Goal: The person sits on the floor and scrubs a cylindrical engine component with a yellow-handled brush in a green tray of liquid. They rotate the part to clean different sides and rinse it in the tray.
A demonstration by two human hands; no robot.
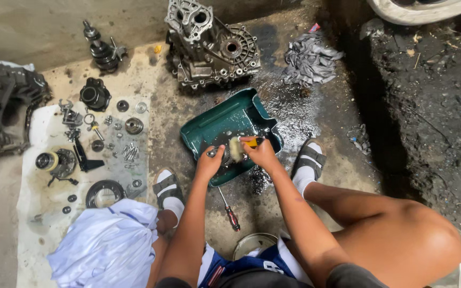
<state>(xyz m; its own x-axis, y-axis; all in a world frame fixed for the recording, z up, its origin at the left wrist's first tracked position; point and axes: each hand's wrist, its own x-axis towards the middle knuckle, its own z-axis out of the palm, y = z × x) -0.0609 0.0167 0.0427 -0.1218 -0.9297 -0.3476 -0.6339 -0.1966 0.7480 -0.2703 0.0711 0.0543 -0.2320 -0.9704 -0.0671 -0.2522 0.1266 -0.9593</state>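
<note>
Hands meet over the green tray [225,120] on the wet floor: the left hand [209,161] pinches a small metal part [212,153] above the dark liquid, the right hand [261,152] grips a brush [237,148] against it. Many cleaned-looking pieces, bolts [129,153] and rings among them, lie on the white cloth [38,202]. The gearbox housing [209,45] beyond and the shaft [100,48] appear untouched, so I judge much remains.

tray [215,118]: glossy green plastic, wet | gearbox housing [209,45]: dull cast metal | floor [38,26]: rough oily concrete
</note>
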